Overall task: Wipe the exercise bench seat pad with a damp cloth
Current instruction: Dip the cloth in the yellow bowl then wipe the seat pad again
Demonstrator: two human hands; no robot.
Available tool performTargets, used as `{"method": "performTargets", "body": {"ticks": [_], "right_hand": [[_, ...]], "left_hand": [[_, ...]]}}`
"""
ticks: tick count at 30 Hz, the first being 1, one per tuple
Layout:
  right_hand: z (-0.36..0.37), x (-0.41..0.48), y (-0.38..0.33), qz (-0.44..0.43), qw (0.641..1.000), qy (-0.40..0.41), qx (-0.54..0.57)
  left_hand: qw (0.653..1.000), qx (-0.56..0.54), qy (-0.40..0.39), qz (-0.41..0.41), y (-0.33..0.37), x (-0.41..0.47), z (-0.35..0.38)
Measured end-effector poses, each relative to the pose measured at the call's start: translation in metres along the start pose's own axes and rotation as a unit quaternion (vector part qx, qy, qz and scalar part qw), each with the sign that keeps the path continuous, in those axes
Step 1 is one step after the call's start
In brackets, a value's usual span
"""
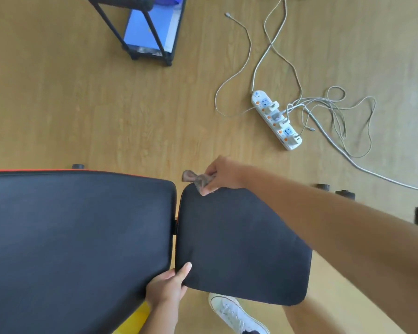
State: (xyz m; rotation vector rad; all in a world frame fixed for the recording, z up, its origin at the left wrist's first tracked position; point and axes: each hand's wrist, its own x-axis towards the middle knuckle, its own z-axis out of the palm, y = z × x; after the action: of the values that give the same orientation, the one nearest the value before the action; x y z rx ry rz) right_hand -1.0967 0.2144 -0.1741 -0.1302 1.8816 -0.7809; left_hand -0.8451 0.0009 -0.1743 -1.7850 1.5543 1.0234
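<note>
A: From the head view, why is the left hand (165, 285) down at the near corner of the seat pad (239, 247)?

B: Steadying it, I'd judge. The thumb lies on top of the pad's near-left corner and the fingers curl under the edge, so that grip is closed on the pad itself, right by the gap between it and the long back pad (77, 237).

A: And the cloth (198, 180)?

B: Bunched in the right hand (223, 174), pinched tight between fingers and thumb. It sits at the pad's far-left corner, touching or just over the edge; a loose end sticks out past the pad toward the floor (106, 104).

A: So the cloth is at the opposite end of that short side from the bracing hand.

B: Yes. The right forearm crosses over the pad's far side. Starting at a corner probably lets the wipe sweep across the whole surface.

A: Anything nearby to mind?

B: A power strip (275, 119) with its cables lies on the floor, well apart from the damp cloth.
</note>
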Motion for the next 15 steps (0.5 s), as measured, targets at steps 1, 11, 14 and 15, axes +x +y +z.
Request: {"method": "performTargets", "body": {"ticks": [1, 11, 14, 15], "right_hand": [[0.011, 0.010, -0.013, -0.005, 1.000, 0.008, 0.005], [-0.040, -0.109, 0.127, 0.161, 0.972, 0.167, 0.030], [-0.020, -0.141, 0.158, 0.206, 0.931, 0.249, 0.168], [-0.006, -0.148, 0.164, 0.221, 0.917, 0.273, 0.191]], "left_hand": [[1.000, -0.002, 0.002, -0.002, 0.000, -0.002, 0.000], [0.999, -0.035, -0.032, -0.023, 0.010, -0.014, 0.004], [0.999, -0.035, -0.017, -0.020, 0.010, -0.016, 0.006], [0.999, -0.039, -0.015, -0.017, 0.010, -0.016, 0.006]]}}
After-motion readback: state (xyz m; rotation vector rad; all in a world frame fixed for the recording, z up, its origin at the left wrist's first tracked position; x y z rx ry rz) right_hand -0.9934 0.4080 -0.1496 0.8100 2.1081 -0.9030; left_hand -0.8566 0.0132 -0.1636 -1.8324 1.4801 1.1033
